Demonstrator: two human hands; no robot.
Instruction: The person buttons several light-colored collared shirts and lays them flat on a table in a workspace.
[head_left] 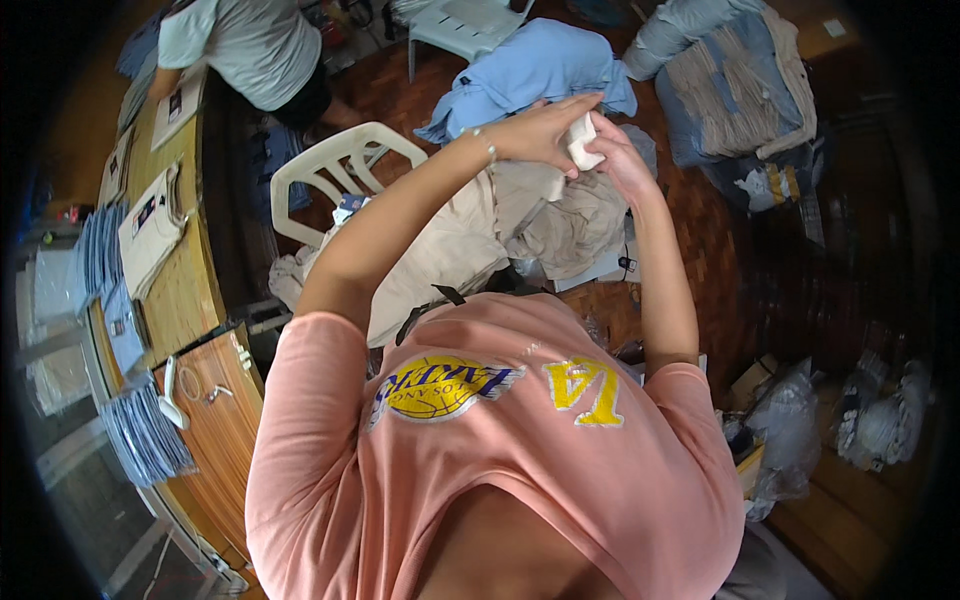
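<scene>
Out in front of me, both hands are raised over a heap of beige cloth. Between them is a small white block-like bundle (583, 143), possibly folded cloth; its exact kind I cannot make out. My left hand (535, 135) closes on the bundle from the left, fingers along its far side and thumb nearer me. From the right, my right hand (622, 163) grips the same piece with bent fingers. Just below lie crumpled beige garments (575, 225), and another beige garment (440, 255) spreads across my lap.
A white plastic chair (345, 165) stands at left, near a wooden table (185, 270) bearing folded beige trousers (152, 230). Blue cloth (540, 70) is piled ahead. Stacked garments (740, 90) sit far right, plastic bags (790, 430) nearer right. Another person (255, 55) stands far left.
</scene>
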